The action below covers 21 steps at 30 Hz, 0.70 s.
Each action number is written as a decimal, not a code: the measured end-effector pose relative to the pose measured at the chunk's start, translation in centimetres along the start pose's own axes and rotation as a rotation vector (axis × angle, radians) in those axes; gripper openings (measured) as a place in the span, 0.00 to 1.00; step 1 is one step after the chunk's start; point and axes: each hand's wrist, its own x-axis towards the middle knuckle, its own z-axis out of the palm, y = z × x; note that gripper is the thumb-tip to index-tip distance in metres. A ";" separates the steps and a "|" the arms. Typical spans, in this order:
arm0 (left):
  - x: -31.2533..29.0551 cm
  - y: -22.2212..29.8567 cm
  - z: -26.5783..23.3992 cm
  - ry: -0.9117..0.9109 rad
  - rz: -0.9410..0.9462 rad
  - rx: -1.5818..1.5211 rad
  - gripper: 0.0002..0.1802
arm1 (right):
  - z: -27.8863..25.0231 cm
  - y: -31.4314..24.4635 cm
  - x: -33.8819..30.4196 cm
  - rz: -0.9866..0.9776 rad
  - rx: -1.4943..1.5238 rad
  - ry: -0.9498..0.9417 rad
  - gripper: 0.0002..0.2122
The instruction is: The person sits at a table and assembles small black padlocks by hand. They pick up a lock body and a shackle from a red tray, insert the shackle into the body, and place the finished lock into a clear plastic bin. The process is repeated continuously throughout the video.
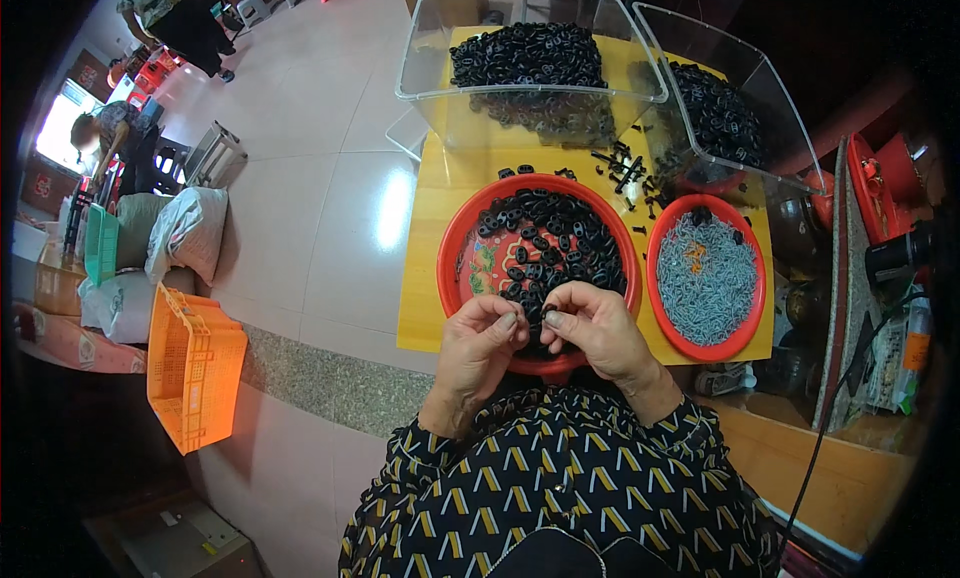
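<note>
Both of my hands are over the near rim of a round red basin (446,240), which has a printed floral bottom and many small black two-holed plastic parts (570,238) in it. Thumb and fingertips of my left hand (480,350) are pinched together; anything between them is too small to make out. My right hand (600,336), close beside it, pinches a small black plastic piece (549,309) between thumb and finger. To the right, a red oval basin (655,278) holds a heap of silvery screws (708,283) with a few orange bits among them.
On the yellow table (425,268), two clear plastic bins (440,68) hold heaps of black parts. Loose black pieces (627,168) lie between bins and basins. An orange crate (195,368) and sacks (188,230) stand on the floor at left. People are farther back.
</note>
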 end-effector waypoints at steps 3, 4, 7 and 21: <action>0.0 0.0 0.1 -0.010 0.003 0.017 0.05 | 0.6 -0.3 -0.4 0.011 -0.020 0.031 0.04; 0.0 0.0 0.1 0.000 0.005 0.026 0.05 | 0.8 -0.3 -0.4 0.009 -0.026 0.048 0.04; -0.2 0.1 0.4 0.029 0.021 0.044 0.06 | 1.0 -0.2 -0.6 0.016 0.010 0.061 0.04; -0.3 -0.3 0.4 0.054 0.098 0.131 0.08 | 2.0 0.2 -1.2 -0.070 -0.220 0.152 0.03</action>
